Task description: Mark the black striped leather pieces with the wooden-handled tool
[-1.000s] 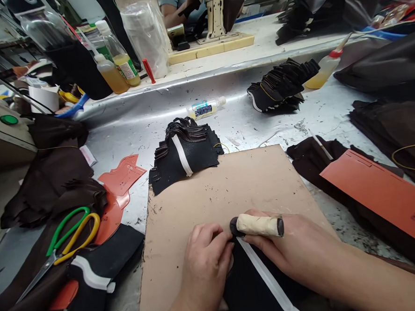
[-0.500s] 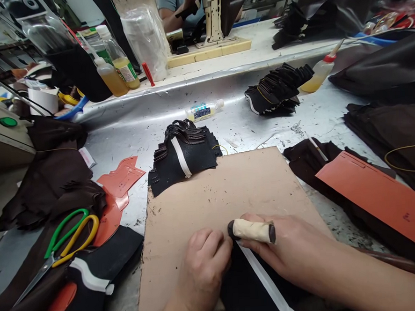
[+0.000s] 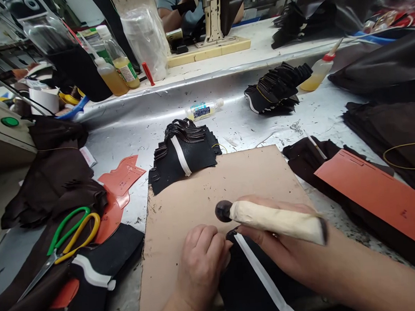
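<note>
My right hand (image 3: 287,254) grips a tool with a cream-wrapped handle and a dark round head (image 3: 271,218), raised a little above the tan cutting board (image 3: 203,193). Beneath it lies a black leather piece with a white tape strip (image 3: 260,279) at the board's near edge. My left hand (image 3: 200,268) presses its fingertips on the top corner of that piece. A stack of similar black pieces with a white strip (image 3: 182,157) lies at the board's far left corner.
Green and yellow scissors (image 3: 70,236) lie at left on dark brown leather scraps (image 3: 54,179). Orange templates (image 3: 375,194) lie at right and orange ones at left (image 3: 119,179). Glue bottles (image 3: 204,109), another black stack (image 3: 275,90), and a person at a machine (image 3: 184,6) are farther back.
My right hand has lifted and tilted the tool, so its handle now points toward me and its head hangs above the board. My left hand stays on the piece.
</note>
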The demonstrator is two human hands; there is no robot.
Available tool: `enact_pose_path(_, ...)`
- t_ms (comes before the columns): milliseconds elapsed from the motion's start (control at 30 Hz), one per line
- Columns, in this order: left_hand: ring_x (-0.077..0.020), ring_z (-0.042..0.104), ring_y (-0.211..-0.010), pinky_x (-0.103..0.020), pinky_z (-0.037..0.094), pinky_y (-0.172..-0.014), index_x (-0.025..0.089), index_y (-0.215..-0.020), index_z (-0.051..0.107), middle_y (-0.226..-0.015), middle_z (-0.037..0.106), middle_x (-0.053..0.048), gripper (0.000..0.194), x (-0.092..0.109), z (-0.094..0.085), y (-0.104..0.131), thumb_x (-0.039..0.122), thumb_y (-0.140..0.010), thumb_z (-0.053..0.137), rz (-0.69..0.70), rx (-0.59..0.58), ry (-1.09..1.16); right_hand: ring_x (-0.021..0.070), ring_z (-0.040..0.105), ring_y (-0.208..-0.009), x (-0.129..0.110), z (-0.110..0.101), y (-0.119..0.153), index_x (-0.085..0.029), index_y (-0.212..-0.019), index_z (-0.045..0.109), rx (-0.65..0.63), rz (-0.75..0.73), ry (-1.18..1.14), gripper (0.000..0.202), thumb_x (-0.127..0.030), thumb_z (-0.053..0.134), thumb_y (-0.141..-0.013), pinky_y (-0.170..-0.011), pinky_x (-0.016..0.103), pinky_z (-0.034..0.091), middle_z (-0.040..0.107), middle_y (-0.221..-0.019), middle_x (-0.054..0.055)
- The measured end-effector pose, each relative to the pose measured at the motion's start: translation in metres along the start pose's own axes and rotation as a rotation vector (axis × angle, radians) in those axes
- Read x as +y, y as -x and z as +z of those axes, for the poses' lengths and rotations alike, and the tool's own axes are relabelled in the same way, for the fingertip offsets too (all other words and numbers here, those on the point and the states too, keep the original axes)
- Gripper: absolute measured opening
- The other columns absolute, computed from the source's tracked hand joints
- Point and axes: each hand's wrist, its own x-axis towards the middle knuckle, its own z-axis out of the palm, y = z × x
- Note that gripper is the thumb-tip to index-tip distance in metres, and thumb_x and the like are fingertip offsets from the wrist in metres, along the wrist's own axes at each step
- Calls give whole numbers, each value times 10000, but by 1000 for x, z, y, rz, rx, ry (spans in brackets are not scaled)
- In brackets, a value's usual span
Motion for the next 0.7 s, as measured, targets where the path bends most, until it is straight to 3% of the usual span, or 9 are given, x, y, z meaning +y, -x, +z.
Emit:
enact_pose_path(33, -183, 515, -701, -315, 457, -650, 168, -764, 547, -730, 568, -44, 155, 0, 0, 0, 124, -906, 504, -4, 1, 3, 178, 654, -706, 0, 3, 1, -234, -932, 584, 7, 18, -18, 148, -242, 437, -947, -616, 243, 473, 674, -794, 24)
enact_pose_path(167, -181, 512, -696, -313, 455, -648, 173, -743, 537, -727, 575, -39, 183, -2, -1, 2, 136, -917, 496, -41, 11, 20, 190, 650, -634, 8, 10, 5, -234, -858, 583, -177, 70, 16, 141, -229, 457, -920, -560, 257, 458, 661, -716, -1)
enact_pose_path(267, -177, 532, -709, -302, 469, -642, 189, -753, 557, -740, 582, -22, 183, -8, -4, 2, 228, -928, 519, -174, -3, 115, 207, 668, -803, 20, -3, 3, -256, -937, 609, 0, 27, 5, 161, -284, 451, -943, -688, 273, 484, 693, -849, 9)
enact_pose_path(367, -193, 583, -802, -318, 516, -691, 203, -899, 619, -861, 622, -32, 144, -7, -3, 0, 343, -867, 626, -348, 5, 234, 219, 651, -797, 39, -16, 2, -249, -964, 605, 206, 75, 78, 228, -384, 422, -964, -690, 298, 486, 676, -850, 24)
enact_pose_path(467, -264, 598, -958, -413, 530, -812, 214, -910, 663, -1041, 640, -73, 319, 13, 4, -5, 341, -664, 821, -421, -35, 292, 258, 655, -804, 61, -15, 4, -238, -958, 607, 240, 177, 156, 297, -460, 410, -944, -653, 341, 497, 674, -869, 53)
enact_pose_path(533, -269, 606, -985, -418, 523, -845, 211, -802, 669, -1060, 659, -71, 203, 28, 3, -9, 228, -655, 809, -481, -92, 412, 306, 661, -868, 72, -10, 7, -221, -964, 619, 244, 211, 176, 336, -479, 409, -915, -691, 390, 516, 685, -924, 93)
enact_pose_path(633, -200, 653, -799, -313, 542, -715, 206, -770, 666, -851, 708, -32, 19, 23, -18, -11, 223, -764, 659, -774, -174, 736, 356, 642, -979, 83, -5, 12, -202, -1003, 632, 249, 275, 158, 370, -481, 420, -886, -808, 458, 511, 687, -1016, 141)
enact_pose_path(700, -198, 664, -765, -295, 539, -688, 203, -862, 684, -819, 721, -29, 185, -3, -51, 0, 353, -759, 651, -1008, -104, 831, 367, 631, -1014, 88, -3, 14, -215, -1020, 640, 215, 330, 138, 381, -499, 432, -874, -805, 471, 515, 685, -1055, 148)
